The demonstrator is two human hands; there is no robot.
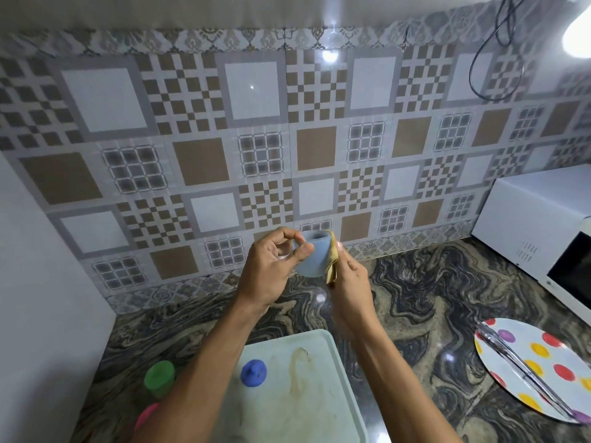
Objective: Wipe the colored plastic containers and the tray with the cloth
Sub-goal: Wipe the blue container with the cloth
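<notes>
Green container point(160, 375) and pink container point(145, 415) stand on the dark marbled surface point(415, 298) at the lower left, just beside the pale tray point(323, 343). The tray carries brownish smears and a small dark blue plastic piece point(253, 372) near its left side. Above the tray, both hands are raised in front of the patterned wall tiles. The left hand point(271, 273) grips a pale blue container point(311, 259), thumb and fingers curled at its rim. Against that container's right side, the right hand point(350, 282) pinches a yellow cloth point(332, 263). Further right, a spotted plate point(543, 353) lies on the surface with clear tongs point(524, 372) across it, and a white microwave point(527, 215) stands behind.
</notes>
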